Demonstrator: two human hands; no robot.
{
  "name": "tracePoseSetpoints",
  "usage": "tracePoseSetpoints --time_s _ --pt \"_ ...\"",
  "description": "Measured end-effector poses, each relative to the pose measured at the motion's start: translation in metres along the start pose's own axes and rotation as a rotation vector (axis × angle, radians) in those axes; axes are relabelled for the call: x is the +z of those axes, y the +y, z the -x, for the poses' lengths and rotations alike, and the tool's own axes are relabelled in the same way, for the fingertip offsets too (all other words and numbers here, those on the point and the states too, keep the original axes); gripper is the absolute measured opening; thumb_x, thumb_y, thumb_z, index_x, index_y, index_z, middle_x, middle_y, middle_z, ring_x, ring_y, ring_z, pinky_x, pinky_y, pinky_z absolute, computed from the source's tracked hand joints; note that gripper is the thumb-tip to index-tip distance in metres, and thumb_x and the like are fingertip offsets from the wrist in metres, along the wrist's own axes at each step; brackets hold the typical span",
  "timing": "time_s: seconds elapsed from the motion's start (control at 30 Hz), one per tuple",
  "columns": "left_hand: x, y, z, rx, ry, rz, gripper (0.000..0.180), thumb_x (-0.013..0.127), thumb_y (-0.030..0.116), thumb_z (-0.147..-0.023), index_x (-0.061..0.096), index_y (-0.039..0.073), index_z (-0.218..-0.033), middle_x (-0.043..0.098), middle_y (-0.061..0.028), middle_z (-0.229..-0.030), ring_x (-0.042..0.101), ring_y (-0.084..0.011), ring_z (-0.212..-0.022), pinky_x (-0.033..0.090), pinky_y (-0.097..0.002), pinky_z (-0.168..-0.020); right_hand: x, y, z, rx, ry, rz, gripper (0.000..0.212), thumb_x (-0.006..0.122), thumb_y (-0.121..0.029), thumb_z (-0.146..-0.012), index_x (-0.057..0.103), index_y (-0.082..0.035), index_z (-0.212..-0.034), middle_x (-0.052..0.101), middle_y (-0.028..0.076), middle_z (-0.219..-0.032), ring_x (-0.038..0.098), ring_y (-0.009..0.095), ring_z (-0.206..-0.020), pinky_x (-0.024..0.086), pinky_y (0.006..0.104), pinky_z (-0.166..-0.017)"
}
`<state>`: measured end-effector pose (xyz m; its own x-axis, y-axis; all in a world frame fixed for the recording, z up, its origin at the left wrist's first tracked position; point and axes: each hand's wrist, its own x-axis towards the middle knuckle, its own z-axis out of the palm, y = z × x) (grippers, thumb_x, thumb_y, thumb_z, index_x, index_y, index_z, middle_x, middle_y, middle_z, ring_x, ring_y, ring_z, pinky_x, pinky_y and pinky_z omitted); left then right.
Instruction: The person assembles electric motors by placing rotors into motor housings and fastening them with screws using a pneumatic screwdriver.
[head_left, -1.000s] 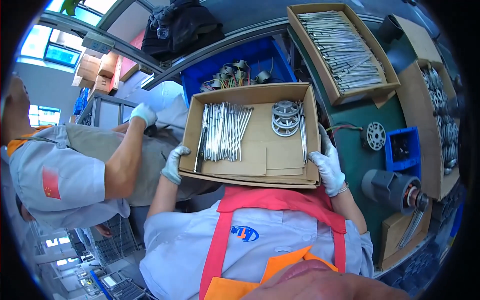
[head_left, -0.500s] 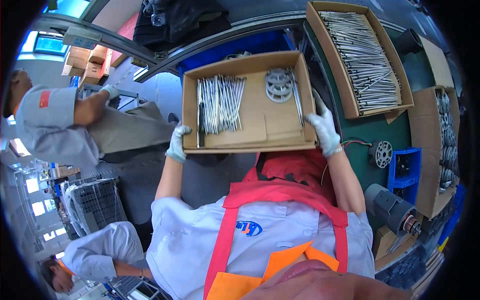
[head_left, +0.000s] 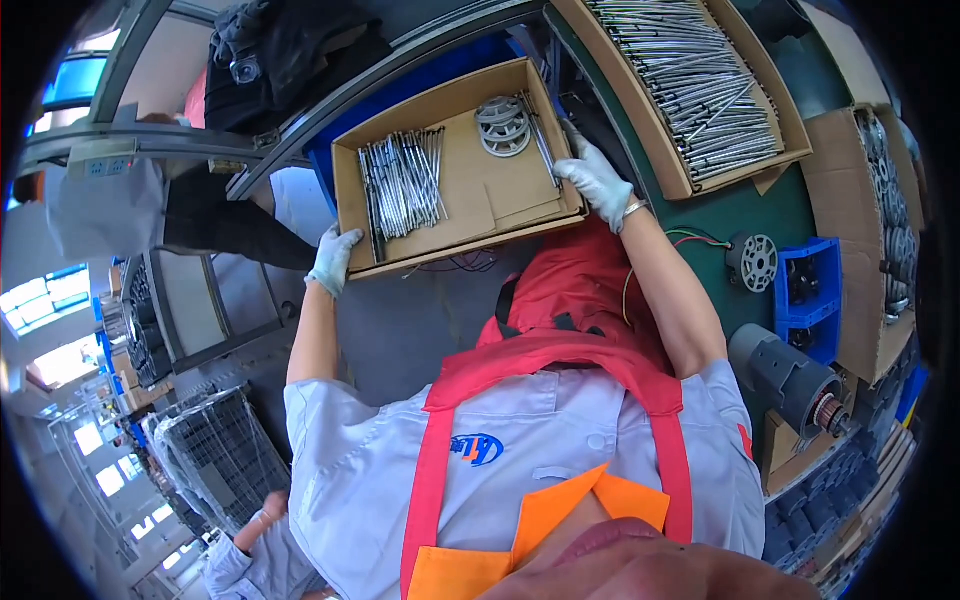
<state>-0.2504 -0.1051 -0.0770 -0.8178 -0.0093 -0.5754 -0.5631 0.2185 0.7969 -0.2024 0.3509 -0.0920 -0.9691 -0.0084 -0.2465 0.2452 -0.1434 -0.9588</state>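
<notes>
A shallow cardboard box [head_left: 458,248] is held in front of me by both gloved hands. My left hand [head_left: 333,258] grips its near left corner, and my right hand [head_left: 597,181] clasps its right side, fingers over the rim. Inside, long thin metal rods [head_left: 408,180] lie in a bundle at the left. A stack of grey ring-shaped parts with spokes [head_left: 503,127] sits at the far right, beside a few more rods [head_left: 541,139] along the right wall. Loose cardboard pieces [head_left: 525,207] cover part of the bottom.
Right of me, a green bench [head_left: 700,222] bears a larger carton of rods [head_left: 690,90], a wired motor part [head_left: 752,262], a blue bin [head_left: 810,290], a grey motor housing [head_left: 790,375] and a carton of metal parts [head_left: 845,230]. A metal frame [head_left: 350,90] runs ahead. Two people are at the left.
The box, held in both hands, has shifted away and left in the picture and tilted, its right side now higher. The people at the left have changed position.
</notes>
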Motion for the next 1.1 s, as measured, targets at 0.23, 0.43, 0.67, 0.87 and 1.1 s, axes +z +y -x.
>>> tracePoseSetpoints --time_s 0.23,0.43,0.67,0.87,1.1 --pt "-0.008 0.001 0.014 0.039 0.035 -0.144 0.04 0.063 0.012 -0.09 0.052 -0.004 -0.125 0.065 -0.0101 -0.111 0.063 -0.0174 -0.094 0.051 -0.0293 -0.085 0.015 -0.003 0.024 0.04 -0.013 -0.02 0.088 0.058 -0.007 -0.076 0.017 0.0 -0.153 0.041 0.016 -0.146 0.045 0.021 -0.129 0.035 0.0271 -0.107" --pt "-0.009 0.015 0.01 0.006 0.019 -0.264 0.041 0.062 0.012 -0.092 0.05 -0.004 -0.128 0.064 -0.0111 -0.113 0.062 -0.0175 -0.095 0.051 -0.0295 -0.084 0.016 -0.024 0.024 0.127 -0.021 0.143 0.086 0.058 -0.01 -0.078 0.016 0.002 -0.152 0.043 0.018 -0.144 0.046 0.021 -0.128 0.035 0.0278 -0.107" --pt "0.007 -0.015 0.032 0.141 0.083 -0.324 0.036 0.061 0.008 -0.091 0.054 -0.005 -0.123 0.065 -0.0112 -0.111 0.062 -0.0172 -0.096 0.05 -0.0293 -0.086 0.008 -0.01 0.041 -0.148 0.056 0.108 0.085 0.06 -0.006 -0.074 0.024 0.001 -0.151 0.05 0.018 -0.137 0.054 0.02 -0.113 0.042 0.0269 -0.098" --pt "0.008 0.0 0.037 0.078 0.074 -0.255 0.04 0.062 0.012 -0.092 0.052 -0.006 -0.126 0.065 -0.0123 -0.114 0.062 -0.0172 -0.098 0.049 -0.0297 -0.088 0.005 -0.02 0.041 0.014 0.02 0.081 0.083 0.062 -0.01 -0.075 0.026 0.004 -0.149 0.044 0.017 -0.143 0.043 0.022 -0.131 0.032 0.029 -0.109" --pt "0.018 0.013 0.049 0.048 0.06 -0.33 0.047 0.067 0.02 -0.089 0.053 -0.006 -0.126 0.065 -0.013 -0.112 0.063 -0.0178 -0.096 0.05 -0.0303 -0.086 0.005 -0.016 0.046 0.002 0.019 0.064 0.087 0.068 -0.012 -0.077 0.023 0.004 -0.149 0.046 0.018 -0.14 0.047 0.023 -0.125 0.036 0.0287 -0.105"
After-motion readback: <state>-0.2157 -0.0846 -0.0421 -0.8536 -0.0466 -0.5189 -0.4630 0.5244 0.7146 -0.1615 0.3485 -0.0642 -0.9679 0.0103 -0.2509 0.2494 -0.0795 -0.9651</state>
